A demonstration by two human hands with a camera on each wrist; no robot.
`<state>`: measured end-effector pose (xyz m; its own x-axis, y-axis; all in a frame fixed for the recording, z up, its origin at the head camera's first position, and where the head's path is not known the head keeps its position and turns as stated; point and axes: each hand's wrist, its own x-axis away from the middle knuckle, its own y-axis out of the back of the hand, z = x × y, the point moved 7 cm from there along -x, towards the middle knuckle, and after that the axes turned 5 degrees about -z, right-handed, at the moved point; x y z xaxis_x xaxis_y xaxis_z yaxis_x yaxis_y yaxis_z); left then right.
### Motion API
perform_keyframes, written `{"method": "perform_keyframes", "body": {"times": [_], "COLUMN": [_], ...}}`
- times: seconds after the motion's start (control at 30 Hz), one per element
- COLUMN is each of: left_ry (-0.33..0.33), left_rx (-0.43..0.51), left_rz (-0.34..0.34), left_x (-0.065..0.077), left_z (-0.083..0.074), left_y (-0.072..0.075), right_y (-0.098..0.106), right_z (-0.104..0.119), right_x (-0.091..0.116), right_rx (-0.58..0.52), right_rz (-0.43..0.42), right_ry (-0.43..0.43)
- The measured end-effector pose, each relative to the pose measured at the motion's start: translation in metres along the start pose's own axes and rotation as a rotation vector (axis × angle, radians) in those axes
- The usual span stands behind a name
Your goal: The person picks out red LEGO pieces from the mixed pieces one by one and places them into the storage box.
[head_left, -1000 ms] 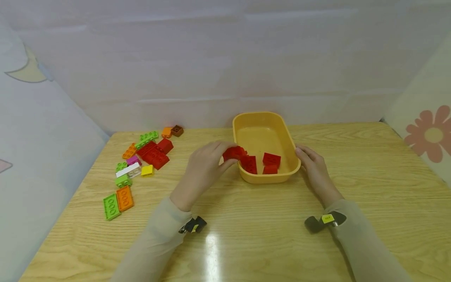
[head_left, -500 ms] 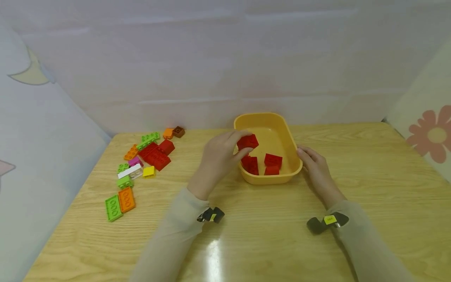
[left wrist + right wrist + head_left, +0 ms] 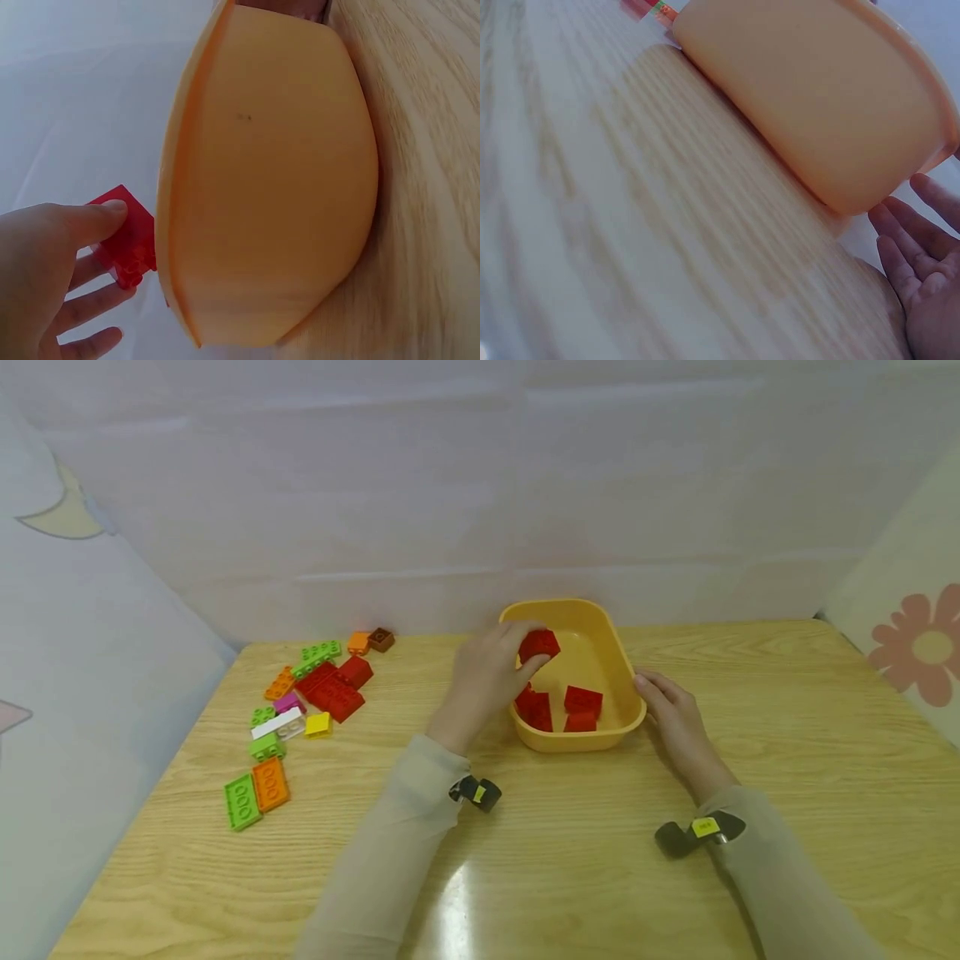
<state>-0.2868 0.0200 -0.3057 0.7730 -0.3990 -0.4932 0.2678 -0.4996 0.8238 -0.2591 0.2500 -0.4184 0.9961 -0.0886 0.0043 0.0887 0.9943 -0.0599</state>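
My left hand [image 3: 486, 672] pinches a red toy building brick [image 3: 542, 644] between thumb and fingers, over the left part of the yellow plastic bin [image 3: 576, 742]. In the left wrist view, the red brick [image 3: 129, 236] shows beside the bin's rim, with the thumb on one face and studs pointing down. Inside the bin, near its front, lie several red bricks [image 3: 583, 700]. My right hand [image 3: 677, 718] rests at the bin's right side, thumb at the rim. In the right wrist view its fingers [image 3: 919, 225] extend loosely against the outer wall.
At the left of the wooden table [image 3: 570, 860] lie several loose bricks: a red group [image 3: 330, 692], a white one [image 3: 277, 724], a yellow one [image 3: 318, 725], and flat green [image 3: 242, 802] and orange [image 3: 271, 783] plates. A white covered wall [image 3: 420, 510] stands behind the table.
My left hand has carried the red brick rightward and farther back, from the bin's left rim to over its inside. My right hand has stayed at the bin's right side.
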Motion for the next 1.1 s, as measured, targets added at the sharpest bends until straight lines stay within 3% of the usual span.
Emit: {"method": "perform_keyframes", "body": {"times": [0.17,0.43,0.7,1.1], "left_ry": [0.089,0.182,0.193,0.146], "left_rx": [-0.011,0.025,0.023,-0.051], "left_rz": [0.077,0.08,0.111,0.145], "left_x": [-0.004,0.004,0.005,0.006], "left_z": [0.001,0.007,0.009,0.007], "left_y": [-0.015,-0.025,-0.033,-0.044], "right_y": [0.0,-0.002,0.002,0.0], "right_z": [0.001,0.002,0.001,0.002], "right_x": [0.0,0.0,0.0,0.001], "right_rx": [-0.02,-0.009,0.034,0.041], "right_rz": [0.005,0.007,-0.002,0.006], "right_ry": [-0.002,0.017,0.007,0.01]}}
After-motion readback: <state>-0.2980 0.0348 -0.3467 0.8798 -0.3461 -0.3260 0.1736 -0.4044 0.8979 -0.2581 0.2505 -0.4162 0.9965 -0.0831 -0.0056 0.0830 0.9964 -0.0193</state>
